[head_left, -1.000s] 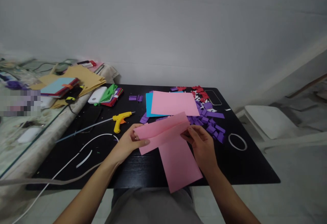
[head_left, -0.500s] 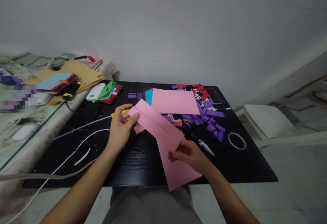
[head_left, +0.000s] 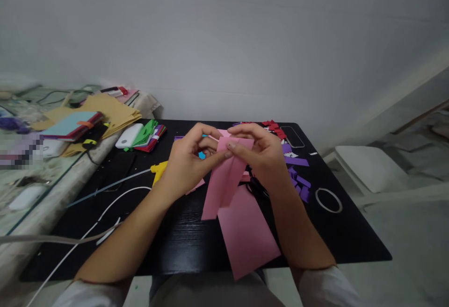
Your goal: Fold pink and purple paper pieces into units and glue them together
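A creased strip of pink paper (head_left: 224, 178) hangs upright between my two hands above the table. My left hand (head_left: 194, 155) pinches its upper edge from the left, thumb in front. From the right, my right hand (head_left: 259, 150) grips the same edge, its thumb close to the other thumb. Below lies a larger pink sheet (head_left: 249, 234), its near corner jutting past the table's front edge. Behind my hands, the pink and blue sheets at the back are mostly hidden. A yellow glue gun (head_left: 158, 172) is partly covered by my left hand.
Purple paper pieces (head_left: 300, 185), red scraps (head_left: 275, 127) and a ring (head_left: 329, 200) lie on the right of the black table (head_left: 182, 237). Green and red folded papers (head_left: 150, 136) are at back left. A white cable (head_left: 105, 209) crosses the left side. A white stool (head_left: 363, 167) stands at right.
The pink strip has turned from slanting to hanging upright. My right hand has risen to its top edge beside my left hand, which has moved right. The scissors are now mostly hidden.
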A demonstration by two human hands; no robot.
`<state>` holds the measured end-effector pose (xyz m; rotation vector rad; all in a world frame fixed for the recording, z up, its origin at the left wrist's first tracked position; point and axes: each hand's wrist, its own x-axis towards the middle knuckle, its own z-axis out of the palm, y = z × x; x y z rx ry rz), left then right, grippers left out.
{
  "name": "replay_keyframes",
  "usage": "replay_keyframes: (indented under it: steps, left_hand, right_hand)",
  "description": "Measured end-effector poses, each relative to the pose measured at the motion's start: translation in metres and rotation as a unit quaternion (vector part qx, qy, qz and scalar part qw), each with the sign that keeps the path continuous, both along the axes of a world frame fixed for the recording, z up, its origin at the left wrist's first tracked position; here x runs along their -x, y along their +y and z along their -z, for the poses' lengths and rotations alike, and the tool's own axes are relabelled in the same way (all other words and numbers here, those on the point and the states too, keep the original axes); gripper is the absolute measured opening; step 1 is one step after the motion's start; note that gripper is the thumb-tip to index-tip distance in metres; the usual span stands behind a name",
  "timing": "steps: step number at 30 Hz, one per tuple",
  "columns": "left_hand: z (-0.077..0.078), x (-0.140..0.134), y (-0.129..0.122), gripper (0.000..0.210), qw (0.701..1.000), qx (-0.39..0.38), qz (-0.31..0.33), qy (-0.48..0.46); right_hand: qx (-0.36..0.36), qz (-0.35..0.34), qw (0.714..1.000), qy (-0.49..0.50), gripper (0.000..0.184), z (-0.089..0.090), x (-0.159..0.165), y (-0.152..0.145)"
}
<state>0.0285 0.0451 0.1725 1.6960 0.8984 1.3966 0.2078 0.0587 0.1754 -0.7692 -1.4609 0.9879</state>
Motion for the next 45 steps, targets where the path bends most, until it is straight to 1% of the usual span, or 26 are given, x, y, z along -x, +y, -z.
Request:
replay_keyframes:
  steps: [2, 5, 8, 11, 15, 19, 28, 34, 40, 45]
  left_hand:
    - [-0.003, 0.0, 0.002, 0.029, 1.0, -0.017, -0.017, 0.009]
    - [0.001, 0.001, 0.004, 0.021, 0.998, -0.028, -0.06, 0.007]
    - [0.008, 0.0, 0.008, 0.017, 0.993, -0.052, -0.104, -0.013]
    - [0.013, -0.003, 0.011, 0.016, 0.99, -0.07, -0.124, -0.018]
    - [0.017, -0.005, 0.011, 0.013, 0.989, -0.068, -0.128, -0.013]
    - [0.02, -0.005, 0.01, 0.013, 0.99, -0.069, -0.127, -0.003]
    - [0.023, 0.001, 0.01, 0.016, 0.976, -0.114, -0.18, 0.052]
    - [0.025, 0.002, 0.008, 0.015, 0.97, -0.128, -0.189, 0.083]
    - [0.025, 0.001, 0.005, 0.035, 0.97, -0.157, -0.172, 0.073]
    - [0.025, 0.002, 0.005, 0.033, 0.96, -0.19, -0.189, 0.082]
  right_hand:
    - [-0.023, 0.032, 0.999, 0.001, 0.01, -0.001, 0.005, 0.004]
    - [-0.045, 0.062, 0.997, 0.013, 0.013, 0.002, 0.008, 0.007]
    - [-0.046, 0.086, 0.995, 0.004, 0.014, 0.004, 0.009, 0.008]
    - [-0.047, 0.111, 0.993, -0.008, 0.012, 0.004, 0.01, 0.007]
    - [-0.046, 0.132, 0.99, -0.014, 0.011, 0.007, 0.009, 0.007]
    - [-0.041, 0.137, 0.99, -0.01, 0.012, 0.009, 0.008, 0.007]
    - [-0.067, 0.132, 0.989, -0.015, 0.011, 0.009, 0.01, 0.005]
    - [-0.068, 0.146, 0.987, -0.024, 0.01, 0.011, 0.014, 0.002]
    - [-0.072, 0.163, 0.984, -0.017, 0.012, 0.01, 0.016, 0.001]
    - [-0.098, 0.167, 0.981, -0.016, 0.013, 0.01, 0.016, 0.0]
